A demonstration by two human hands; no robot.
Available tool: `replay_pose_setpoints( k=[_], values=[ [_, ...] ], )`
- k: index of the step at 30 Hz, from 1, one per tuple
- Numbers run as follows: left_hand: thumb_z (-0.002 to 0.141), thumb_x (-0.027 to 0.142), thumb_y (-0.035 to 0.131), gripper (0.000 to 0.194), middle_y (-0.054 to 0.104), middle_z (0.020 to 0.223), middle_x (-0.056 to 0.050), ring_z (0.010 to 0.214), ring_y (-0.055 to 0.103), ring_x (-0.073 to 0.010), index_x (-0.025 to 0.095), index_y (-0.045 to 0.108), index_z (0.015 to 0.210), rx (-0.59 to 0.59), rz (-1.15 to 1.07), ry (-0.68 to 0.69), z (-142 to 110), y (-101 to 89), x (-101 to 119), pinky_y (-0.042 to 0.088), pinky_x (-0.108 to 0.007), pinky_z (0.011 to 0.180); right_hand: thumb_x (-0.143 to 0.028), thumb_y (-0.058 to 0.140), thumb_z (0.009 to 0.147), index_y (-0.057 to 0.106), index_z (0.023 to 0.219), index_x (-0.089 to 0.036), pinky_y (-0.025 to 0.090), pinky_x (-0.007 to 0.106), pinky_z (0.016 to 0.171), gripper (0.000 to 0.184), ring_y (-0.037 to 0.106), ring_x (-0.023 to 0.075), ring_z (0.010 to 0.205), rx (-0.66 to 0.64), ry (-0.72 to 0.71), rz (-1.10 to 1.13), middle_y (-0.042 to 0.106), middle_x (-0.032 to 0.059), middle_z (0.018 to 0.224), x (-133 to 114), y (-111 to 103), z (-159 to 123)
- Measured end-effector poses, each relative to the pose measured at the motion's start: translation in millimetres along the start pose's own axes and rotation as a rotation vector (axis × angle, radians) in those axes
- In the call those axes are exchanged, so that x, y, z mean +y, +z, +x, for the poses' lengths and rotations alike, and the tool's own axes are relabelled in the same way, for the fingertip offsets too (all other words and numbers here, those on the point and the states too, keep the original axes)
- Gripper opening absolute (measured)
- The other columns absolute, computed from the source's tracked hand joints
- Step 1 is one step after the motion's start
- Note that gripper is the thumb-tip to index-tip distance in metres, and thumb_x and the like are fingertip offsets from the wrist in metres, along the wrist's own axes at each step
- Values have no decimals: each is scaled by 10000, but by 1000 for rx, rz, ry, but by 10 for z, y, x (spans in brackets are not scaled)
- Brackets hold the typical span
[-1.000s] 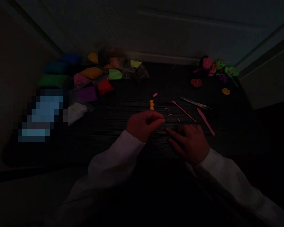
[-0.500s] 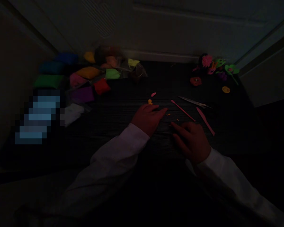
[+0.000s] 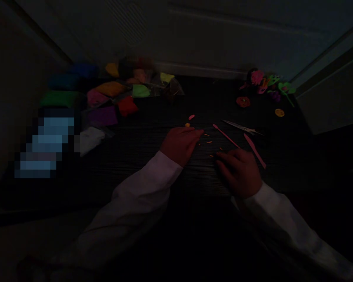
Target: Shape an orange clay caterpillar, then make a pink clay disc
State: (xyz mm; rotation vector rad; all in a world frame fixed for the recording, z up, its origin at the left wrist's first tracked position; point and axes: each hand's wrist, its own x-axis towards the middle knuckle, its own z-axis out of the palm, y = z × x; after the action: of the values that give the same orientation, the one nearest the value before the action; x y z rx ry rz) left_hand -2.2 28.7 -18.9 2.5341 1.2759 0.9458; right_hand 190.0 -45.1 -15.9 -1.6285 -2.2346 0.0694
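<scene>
My left hand lies over the dark ridged tabletop, fingers stretched out to the right. Its fingertips are close to a thin orange strip of clay. A small yellow clay lump peeks out just beyond the knuckles, partly hidden. My right hand has its fingers apart and loosely bent, the index tip beside another tiny orange strip. Nothing shows in either hand. Between them lie more orange bits, one a curved strip. A pink clay piece rests farther back.
Right of centre lie a pink thin tool, scissors and a pink plastic knife. Bagged coloured clay, including a red pack, fills the back left near a pixelated screen. Clay flowers and a yellow disc sit back right.
My left hand has drawn slightly left and back, uncovering the orange strip by its fingertips and covering more of the yellow lump. My right index finger has bent a little more.
</scene>
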Motion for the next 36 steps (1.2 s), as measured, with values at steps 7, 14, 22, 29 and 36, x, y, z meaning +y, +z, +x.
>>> replay_pose_setpoints(
  k=[7, 14, 22, 29, 36],
  values=[
    [764, 254, 505, 199, 666, 851, -47, 858, 576, -175, 156, 631, 882, 37, -4, 34, -3, -9, -17, 441, -335, 783, -333, 521, 764, 625, 864, -242, 323, 336, 704, 171, 522, 170, 805, 43, -12, -28, 588, 20, 835, -61, 58, 150],
    [741, 259, 544, 177, 669, 811, -48, 794, 585, -144, 132, 649, 806, 73, -279, -84, -150, -154, 229, 450, -291, 775, -252, 554, 749, 621, 846, -210, 386, 313, 710, 125, 515, 143, 784, 203, -67, 173, 572, 28, 796, -177, -4, 172],
    [695, 339, 588, 180, 681, 746, 23, 696, 608, -98, 198, 667, 774, -90, -893, -778, -261, -289, 261, 472, -188, 650, -171, 578, 724, 595, 863, -185, 431, 319, 729, 142, 544, 138, 804, 341, -133, 311, 595, 32, 825, -452, 32, 317],
    [637, 331, 647, 163, 680, 732, 26, 665, 597, -96, 211, 677, 743, -91, -1074, -891, -282, -241, 217, 461, -199, 646, -141, 592, 704, 585, 882, -172, 453, 319, 737, 181, 556, 138, 808, 336, -133, 350, 611, 44, 835, -498, 52, 344],
    [638, 331, 644, 171, 683, 739, 18, 675, 600, -104, 203, 677, 748, -113, -1037, -881, -274, -254, 226, 463, -202, 644, -169, 599, 692, 567, 874, -188, 437, 332, 740, 186, 562, 144, 808, 366, -122, 328, 616, 34, 829, -490, 59, 345]
  ],
)
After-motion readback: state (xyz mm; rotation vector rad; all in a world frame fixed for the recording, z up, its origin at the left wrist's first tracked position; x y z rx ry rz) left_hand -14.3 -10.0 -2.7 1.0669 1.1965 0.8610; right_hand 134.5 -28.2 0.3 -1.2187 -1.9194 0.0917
